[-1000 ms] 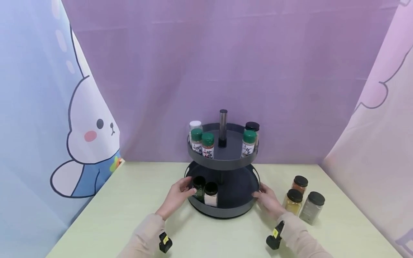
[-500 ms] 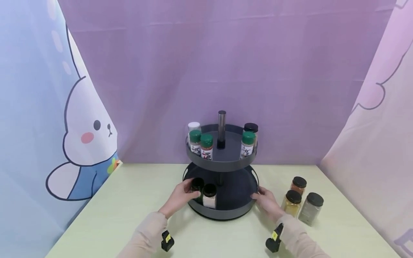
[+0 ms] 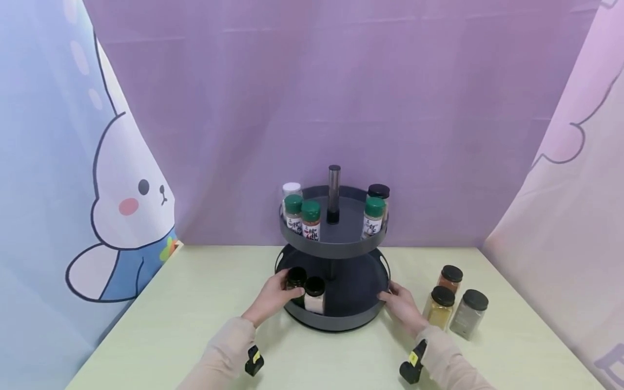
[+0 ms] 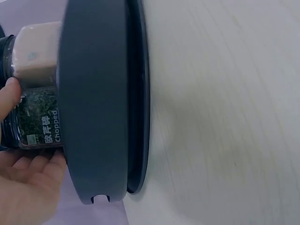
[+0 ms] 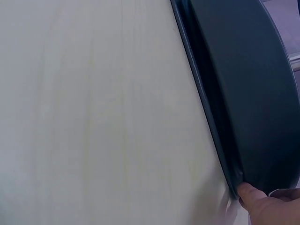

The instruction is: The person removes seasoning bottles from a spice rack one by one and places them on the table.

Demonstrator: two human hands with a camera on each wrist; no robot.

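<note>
The left wrist view shows green flakes in the herb jar, which is mostly hidden behind the left hand in the head view. That jar is upright inside the front left of the lower tray, its base hidden by the wall, beside a pale-filled jar. The left hand grasps it, thumb on 1 side and fingers curled on the other. The right hand grips the tray's right edge; the right wrist view shows its thumb against the wall. White lettering on the herb jar reads "欧芹碎" and "Chopped"; labels on 3 green-capped bottles above are too small to read surely.
</note>
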